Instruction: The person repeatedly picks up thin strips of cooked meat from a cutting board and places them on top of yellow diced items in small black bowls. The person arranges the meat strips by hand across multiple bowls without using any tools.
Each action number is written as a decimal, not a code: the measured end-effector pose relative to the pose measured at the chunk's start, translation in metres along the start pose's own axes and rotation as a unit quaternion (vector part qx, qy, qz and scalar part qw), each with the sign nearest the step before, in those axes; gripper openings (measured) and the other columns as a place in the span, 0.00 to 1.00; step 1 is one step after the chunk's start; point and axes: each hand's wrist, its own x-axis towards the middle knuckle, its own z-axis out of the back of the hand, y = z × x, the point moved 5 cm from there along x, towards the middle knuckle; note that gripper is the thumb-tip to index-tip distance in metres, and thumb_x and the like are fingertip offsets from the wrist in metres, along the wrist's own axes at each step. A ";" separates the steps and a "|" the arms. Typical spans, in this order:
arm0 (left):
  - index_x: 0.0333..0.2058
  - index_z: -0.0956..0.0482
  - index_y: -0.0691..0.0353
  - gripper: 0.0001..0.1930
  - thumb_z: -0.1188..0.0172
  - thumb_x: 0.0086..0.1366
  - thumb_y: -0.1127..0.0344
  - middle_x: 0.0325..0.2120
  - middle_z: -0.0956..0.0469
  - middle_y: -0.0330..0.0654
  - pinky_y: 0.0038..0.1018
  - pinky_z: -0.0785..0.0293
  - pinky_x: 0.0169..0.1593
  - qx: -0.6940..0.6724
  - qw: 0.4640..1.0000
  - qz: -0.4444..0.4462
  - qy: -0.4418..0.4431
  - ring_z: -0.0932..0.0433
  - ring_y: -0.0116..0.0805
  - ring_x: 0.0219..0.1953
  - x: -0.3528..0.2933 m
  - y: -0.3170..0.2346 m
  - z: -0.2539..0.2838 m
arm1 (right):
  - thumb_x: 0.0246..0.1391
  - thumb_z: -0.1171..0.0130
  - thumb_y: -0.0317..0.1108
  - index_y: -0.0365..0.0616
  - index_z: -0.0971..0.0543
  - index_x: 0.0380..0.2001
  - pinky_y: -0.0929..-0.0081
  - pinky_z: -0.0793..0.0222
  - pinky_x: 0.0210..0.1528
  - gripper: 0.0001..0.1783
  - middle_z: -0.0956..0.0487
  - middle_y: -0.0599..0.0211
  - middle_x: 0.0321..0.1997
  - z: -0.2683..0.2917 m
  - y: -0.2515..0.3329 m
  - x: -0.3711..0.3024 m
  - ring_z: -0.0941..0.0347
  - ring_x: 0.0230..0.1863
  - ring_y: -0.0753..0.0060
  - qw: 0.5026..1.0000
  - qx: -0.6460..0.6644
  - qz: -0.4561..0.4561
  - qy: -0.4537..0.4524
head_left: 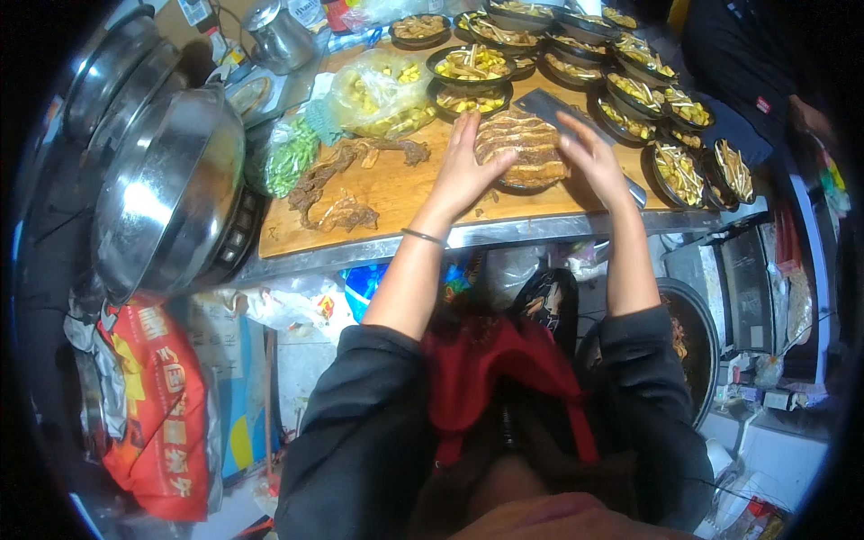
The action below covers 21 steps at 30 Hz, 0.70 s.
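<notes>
Sliced braised meat lies in overlapping strips, heaped over a dark bowl near the front edge of the wooden board. At its left side is my left hand, open, with the thumb stretched against the slices. My right hand is open at the right side, fingers extended and apart, close to the meat. A cleaver lies behind and beneath my right hand; its metal handle sticks out by the wrist. Brown meat trimmings are on the board left of my left hand.
Bowls of yellow chunks and pale strips stand stacked at the back and right. A plastic bag of yellow chunks and a bag of green pieces sit left. Large steel basins lean at far left; a wide tub stands below right.
</notes>
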 end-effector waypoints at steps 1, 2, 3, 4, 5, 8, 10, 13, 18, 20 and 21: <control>0.64 0.49 0.68 0.50 0.38 0.53 0.40 0.66 0.53 0.59 0.37 0.56 0.69 0.021 1.000 -0.007 0.019 0.56 0.51 0.69 -0.002 -0.001 0.001 | 0.55 0.40 0.44 0.40 0.34 0.61 0.73 0.43 0.62 0.34 0.31 0.58 0.60 0.000 -0.002 -0.009 0.34 0.60 0.65 0.999 0.036 0.022 0.024; 0.64 0.49 0.68 0.53 0.35 0.49 0.40 0.66 0.52 0.59 0.37 0.55 0.69 0.040 0.998 -0.025 0.029 0.55 0.50 0.69 -0.004 -0.002 0.001 | 0.53 0.37 0.43 0.41 0.36 0.62 0.73 0.45 0.64 0.37 0.33 0.57 0.63 0.000 -0.009 -0.019 0.36 0.61 0.64 0.997 0.068 -0.005 0.037; 0.64 0.49 0.68 0.56 0.31 0.45 0.41 0.66 0.52 0.59 0.37 0.54 0.68 0.063 0.996 -0.036 0.041 0.54 0.50 0.69 -0.006 -0.003 0.000 | 0.48 0.33 0.43 0.41 0.39 0.64 0.73 0.48 0.66 0.43 0.36 0.58 0.65 -0.001 -0.011 -0.022 0.41 0.65 0.66 0.997 0.053 -0.001 0.050; 0.64 0.49 0.67 0.56 0.30 0.45 0.42 0.66 0.52 0.59 0.37 0.54 0.68 0.051 0.997 -0.036 0.041 0.54 0.50 0.69 -0.007 -0.004 0.000 | 0.45 0.31 0.45 0.39 0.39 0.63 0.71 0.50 0.67 0.45 0.37 0.56 0.66 -0.004 -0.010 -0.025 0.45 0.67 0.64 0.996 0.061 0.030 0.063; 0.65 0.49 0.67 0.56 0.29 0.44 0.43 0.66 0.52 0.59 0.37 0.54 0.68 0.042 0.998 -0.030 0.044 0.54 0.50 0.69 -0.007 -0.003 0.000 | 0.44 0.30 0.46 0.38 0.39 0.63 0.70 0.50 0.68 0.46 0.38 0.54 0.66 -0.005 -0.009 -0.026 0.45 0.68 0.61 0.997 -0.006 0.063 0.049; 0.65 0.49 0.66 0.55 0.29 0.44 0.46 0.66 0.53 0.58 0.36 0.54 0.68 0.028 0.998 -0.014 0.051 0.54 0.50 0.69 -0.003 -0.002 -0.003 | 0.41 0.29 0.45 0.38 0.40 0.63 0.68 0.51 0.69 0.49 0.41 0.51 0.67 -0.011 -0.003 -0.025 0.46 0.69 0.57 0.988 -0.126 0.080 0.025; 0.65 0.49 0.66 0.55 0.29 0.44 0.48 0.66 0.53 0.58 0.36 0.54 0.68 0.011 0.999 -0.007 0.053 0.54 0.50 0.69 -0.002 -0.001 -0.003 | 0.39 0.28 0.43 0.40 0.38 0.62 0.67 0.50 0.68 0.47 0.40 0.51 0.66 -0.014 0.009 -0.027 0.45 0.68 0.54 0.982 -0.159 0.098 0.002; 0.65 0.49 0.65 0.55 0.29 0.43 0.49 0.66 0.53 0.58 0.36 0.53 0.68 -0.024 0.998 -0.007 0.053 0.53 0.49 0.69 0.001 0.001 -0.004 | 0.39 0.29 0.38 0.45 0.28 0.54 0.67 0.43 0.63 0.35 0.32 0.54 0.59 -0.013 0.036 -0.034 0.38 0.62 0.55 0.964 -0.189 0.184 -0.029; 0.64 0.46 0.61 0.57 0.24 0.38 0.48 0.66 0.55 0.61 0.37 0.48 0.67 -0.043 0.998 -0.019 0.048 0.52 0.54 0.68 0.002 0.007 -0.003 | 0.43 0.34 0.31 0.47 0.20 0.34 0.65 0.30 0.45 0.11 0.23 0.63 0.38 -0.030 0.063 -0.040 0.26 0.41 0.55 0.920 -0.260 0.291 0.043; 0.64 0.45 0.60 0.57 0.23 0.36 0.47 0.66 0.54 0.61 0.37 0.48 0.67 -0.023 0.998 -0.024 0.049 0.52 0.54 0.68 0.003 0.008 -0.003 | 0.45 0.36 0.30 0.47 0.20 0.33 0.64 0.28 0.38 0.09 0.24 0.62 0.33 -0.036 0.064 -0.038 0.25 0.36 0.55 0.917 -0.276 0.284 0.044; 0.64 0.44 0.59 0.57 0.23 0.36 0.46 0.66 0.54 0.61 0.38 0.48 0.67 -0.006 0.999 -0.025 0.048 0.52 0.55 0.68 0.003 0.008 -0.002 | 0.45 0.36 0.30 0.46 0.20 0.33 0.64 0.29 0.38 0.08 0.24 0.61 0.33 -0.038 0.064 -0.037 0.25 0.36 0.55 0.917 -0.278 0.281 0.048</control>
